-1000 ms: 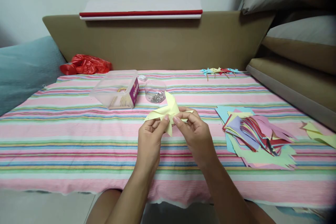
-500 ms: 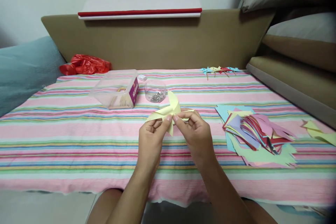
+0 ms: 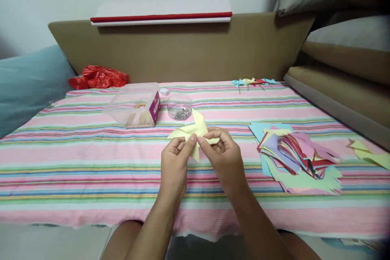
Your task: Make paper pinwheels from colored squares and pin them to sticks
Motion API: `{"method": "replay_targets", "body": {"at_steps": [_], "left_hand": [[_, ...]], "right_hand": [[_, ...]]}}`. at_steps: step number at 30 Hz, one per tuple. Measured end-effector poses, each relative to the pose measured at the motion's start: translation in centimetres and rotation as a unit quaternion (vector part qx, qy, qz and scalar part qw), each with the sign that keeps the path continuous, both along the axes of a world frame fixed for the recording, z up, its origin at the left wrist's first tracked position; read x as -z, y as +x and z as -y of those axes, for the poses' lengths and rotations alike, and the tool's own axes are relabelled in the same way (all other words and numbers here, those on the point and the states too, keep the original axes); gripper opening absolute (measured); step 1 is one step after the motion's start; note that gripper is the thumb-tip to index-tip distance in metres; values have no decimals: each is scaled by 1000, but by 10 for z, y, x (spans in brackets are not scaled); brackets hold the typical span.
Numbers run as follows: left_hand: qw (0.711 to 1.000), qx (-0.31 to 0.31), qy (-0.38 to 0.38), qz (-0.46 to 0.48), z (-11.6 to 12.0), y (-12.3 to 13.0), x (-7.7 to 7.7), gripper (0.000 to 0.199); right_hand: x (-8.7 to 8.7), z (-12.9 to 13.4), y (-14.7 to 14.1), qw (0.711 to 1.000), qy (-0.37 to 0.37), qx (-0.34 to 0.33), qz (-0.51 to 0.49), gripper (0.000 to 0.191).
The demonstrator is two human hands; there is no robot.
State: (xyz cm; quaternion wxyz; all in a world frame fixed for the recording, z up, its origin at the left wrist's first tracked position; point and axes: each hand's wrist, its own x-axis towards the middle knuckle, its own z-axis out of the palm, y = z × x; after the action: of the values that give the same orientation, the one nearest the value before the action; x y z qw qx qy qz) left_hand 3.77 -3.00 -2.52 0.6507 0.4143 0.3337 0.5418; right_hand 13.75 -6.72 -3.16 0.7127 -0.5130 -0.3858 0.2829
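Between my two hands is a pale yellow paper pinwheel (image 3: 199, 123), its blades fanned out around the middle. My left hand (image 3: 176, 158) grips it from the left, the thumb pressed near the centre. From the right, my right hand (image 3: 224, 154) pinches it too, thumb close to the other thumb and fingers behind a blade. The fingertips behind the paper are hidden. Just beyond the pinwheel stands a clear round container (image 3: 179, 107) with small metal pieces in it.
A clear plastic box (image 3: 122, 109) with thin sticks stands left of the round container. Coloured paper sheets (image 3: 292, 158) lie piled at right, with a yellow paper piece (image 3: 370, 153) beyond. Several finished pinwheels (image 3: 254, 82) lie at the back, a red plastic bag (image 3: 100, 77) at back left.
The pinwheel has shifted slightly left and tilted within my hands. Both thumbs stay pressed at its middle, and my right fingers have moved a little on the right blade.
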Motion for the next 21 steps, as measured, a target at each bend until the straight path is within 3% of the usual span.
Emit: {"method": "replay_targets", "body": {"at_steps": [5, 12, 17, 21], "left_hand": [[999, 9, -38, 21, -3, -5, -6, 22], [999, 30, 5, -20, -6, -13, -5, 25], [999, 39, 10, -15, -4, -9, -8, 26], [999, 23, -24, 41, -1, -2, -15, 27]], "right_hand": [[-8, 6, 11, 986, 8, -24, 166, 13], [-7, 6, 26, 939, 70, -26, 336, 8], [-15, 9, 27, 937, 57, -5, 346, 10], [-20, 10, 33, 965, 23, 42, 259, 27]]}}
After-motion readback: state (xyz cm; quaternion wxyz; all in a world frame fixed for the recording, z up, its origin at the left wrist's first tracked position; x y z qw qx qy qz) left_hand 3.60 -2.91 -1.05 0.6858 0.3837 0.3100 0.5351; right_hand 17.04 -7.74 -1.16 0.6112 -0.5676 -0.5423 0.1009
